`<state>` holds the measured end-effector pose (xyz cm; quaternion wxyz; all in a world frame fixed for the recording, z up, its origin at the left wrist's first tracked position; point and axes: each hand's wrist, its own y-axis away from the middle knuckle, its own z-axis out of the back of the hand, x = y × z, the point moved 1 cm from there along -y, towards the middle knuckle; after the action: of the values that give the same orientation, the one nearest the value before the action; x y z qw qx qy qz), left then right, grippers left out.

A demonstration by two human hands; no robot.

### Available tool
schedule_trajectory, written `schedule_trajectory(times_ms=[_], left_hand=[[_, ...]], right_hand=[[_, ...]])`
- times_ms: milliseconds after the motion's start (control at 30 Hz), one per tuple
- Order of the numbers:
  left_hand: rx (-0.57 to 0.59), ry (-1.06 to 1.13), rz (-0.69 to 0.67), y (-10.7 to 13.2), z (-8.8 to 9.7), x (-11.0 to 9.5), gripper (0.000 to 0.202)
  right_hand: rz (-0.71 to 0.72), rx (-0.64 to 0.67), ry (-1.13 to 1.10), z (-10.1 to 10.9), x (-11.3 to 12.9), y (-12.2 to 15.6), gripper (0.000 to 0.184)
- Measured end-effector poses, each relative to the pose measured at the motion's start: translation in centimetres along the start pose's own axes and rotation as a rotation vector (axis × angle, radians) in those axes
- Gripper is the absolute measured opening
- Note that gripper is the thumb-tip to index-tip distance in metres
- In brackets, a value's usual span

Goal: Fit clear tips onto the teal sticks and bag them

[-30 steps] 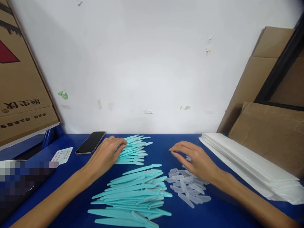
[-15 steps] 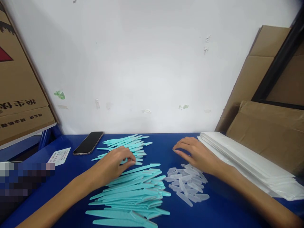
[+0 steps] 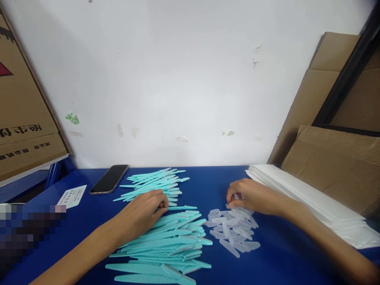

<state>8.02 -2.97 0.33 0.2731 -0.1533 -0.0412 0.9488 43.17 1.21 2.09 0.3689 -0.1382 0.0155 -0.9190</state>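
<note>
My left hand (image 3: 151,209) is closed on the handle end of a turquoise eyebrow razor (image 3: 185,208), whose blade end points right. Just below it is a big pile of similar razors (image 3: 166,241), and a smaller heap of razors (image 3: 157,180) lies behind the hand. On the right, my right hand (image 3: 245,194) has its thumb and fingers pinched at the back edge of a pile of clear plastic blade caps (image 3: 234,229). A cap seems to be between its fingertips, partly hidden.
A phone (image 3: 109,180) and a printed card (image 3: 72,196) lie at the left on the blue table (image 3: 204,182). White flat sleeves (image 3: 299,194) are stacked at the right. Cardboard (image 3: 332,166) leans behind them, and a white wall (image 3: 190,79) closes off the back.
My right hand has come down to the back of the cap pile and its fingers have closed. My left hand has dropped slightly, and the razor at it now lies more level.
</note>
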Motion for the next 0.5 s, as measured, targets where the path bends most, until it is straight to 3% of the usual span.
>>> schedule_trajectory(times_ms=[167, 300, 500], left_hand=[[-0.075, -0.026, -0.039, 0.2, -0.2, 0.0, 0.016], [-0.159, -0.076, -0.052, 0.2, -0.1, 0.0, 0.018], [-0.204, -0.112, -0.139, 0.0, -0.2, -0.6, 0.019]], right_hand=[[0.048, -0.005, 0.009, -0.9, 0.3, -0.3, 0.009], [0.103, -0.123, 0.014, -1.2, 0.6, -0.5, 0.016], [0.019, -0.216, -0.147, -1.1, 2.7, -0.7, 0.022]])
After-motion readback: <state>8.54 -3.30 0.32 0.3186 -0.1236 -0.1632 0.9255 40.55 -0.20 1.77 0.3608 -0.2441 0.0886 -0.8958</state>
